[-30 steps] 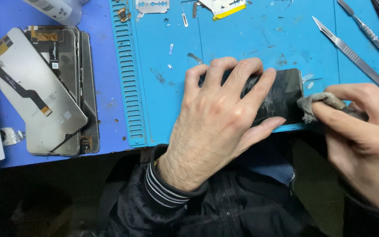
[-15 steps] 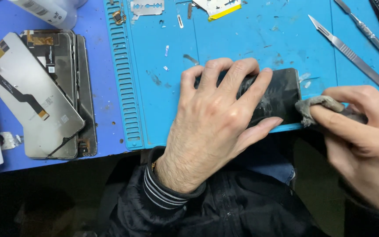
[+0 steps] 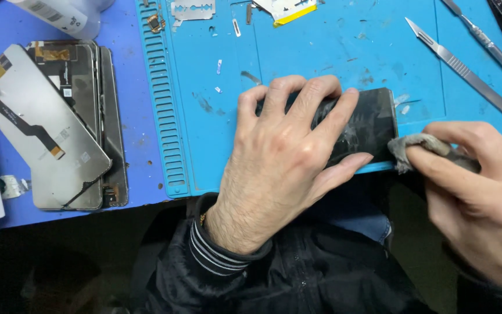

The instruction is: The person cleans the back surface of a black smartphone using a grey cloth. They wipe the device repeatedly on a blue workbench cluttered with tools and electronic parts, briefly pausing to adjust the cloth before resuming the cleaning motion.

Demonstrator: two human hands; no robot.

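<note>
My left hand lies flat on a dark phone screen, pinning it to the blue work mat near the mat's front edge. The screen's right end shows whitish smears. My right hand pinches a crumpled grey cloth that touches the screen's lower right corner. Most of the screen is hidden under my left palm and fingers.
A stack of phone panels and frames lies on the left of the blue table. A scalpel and a second metal tool lie at the back right. A razor blade, small parts and a white bottle sit along the back.
My right hand with the cloth has shifted slightly along the screen's right end. My left hand stays pressed on the screen.
</note>
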